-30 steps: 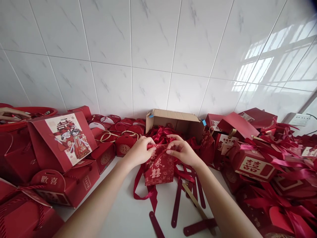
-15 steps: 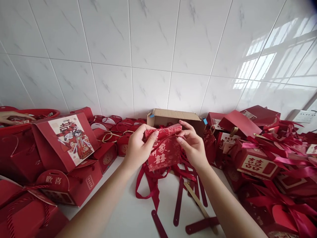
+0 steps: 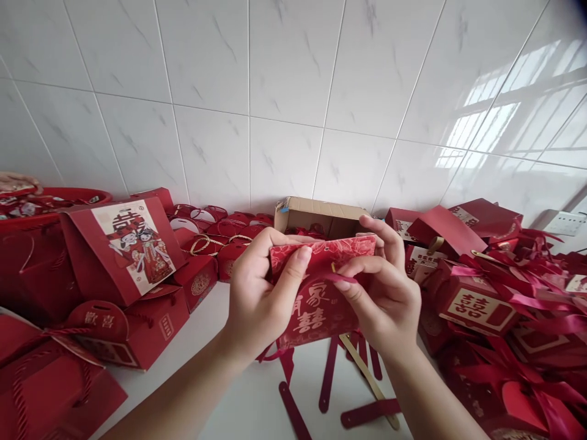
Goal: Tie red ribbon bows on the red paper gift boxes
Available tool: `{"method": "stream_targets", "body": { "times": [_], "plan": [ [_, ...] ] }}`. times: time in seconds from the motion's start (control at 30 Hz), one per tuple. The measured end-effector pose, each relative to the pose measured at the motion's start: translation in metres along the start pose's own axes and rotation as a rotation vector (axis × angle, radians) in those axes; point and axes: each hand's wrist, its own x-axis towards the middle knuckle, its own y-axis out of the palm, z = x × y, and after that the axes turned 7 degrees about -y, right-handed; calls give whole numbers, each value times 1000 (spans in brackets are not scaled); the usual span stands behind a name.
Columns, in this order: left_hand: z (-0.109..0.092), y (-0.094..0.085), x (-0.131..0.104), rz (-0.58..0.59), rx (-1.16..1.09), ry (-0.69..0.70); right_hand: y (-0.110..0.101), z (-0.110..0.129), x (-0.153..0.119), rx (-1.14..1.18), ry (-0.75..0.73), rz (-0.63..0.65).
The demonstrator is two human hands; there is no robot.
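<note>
My left hand (image 3: pixel 261 293) grips the left side of a red gift box (image 3: pixel 314 305) with pale characters and a floral-print top edge, its thumb across the front. At the box's right side, my right hand (image 3: pixel 383 299) pinches a dark red strap (image 3: pixel 321 276) between thumb and index finger. A small gold-coloured bit shows by those fingertips. Its other fingers reach behind the box's upper right corner. Below the box, several dark red handle strips (image 3: pixel 328 376) and a gold strip (image 3: pixel 367 368) lie on the white table (image 3: pixel 229 397).
Red gift boxes (image 3: pixel 132 250) crowd the left side. Ribboned boxes (image 3: pixel 479 302) pile up on the right. An open cardboard carton (image 3: pixel 334 209) stands at the tiled wall. Far left, another person's hand (image 3: pixel 18 183) is over a red basin (image 3: pixel 87 194).
Both my hands and the gift box have come nearer to the camera. My right thumb and index finger now pinch the strap in front of the box. The other person's hand has lifted and moved left.
</note>
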Motion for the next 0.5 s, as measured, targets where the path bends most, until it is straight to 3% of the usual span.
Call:
{"method": "stream_targets", "body": {
  "times": [0.3, 0.5],
  "plan": [
    [4, 5, -5, 41, 69, 100, 3, 4, 1, -74, -32, -22],
    [1, 4, -6, 4, 93, 112, 3, 5, -2, -71, 2, -33]
  ]
}}
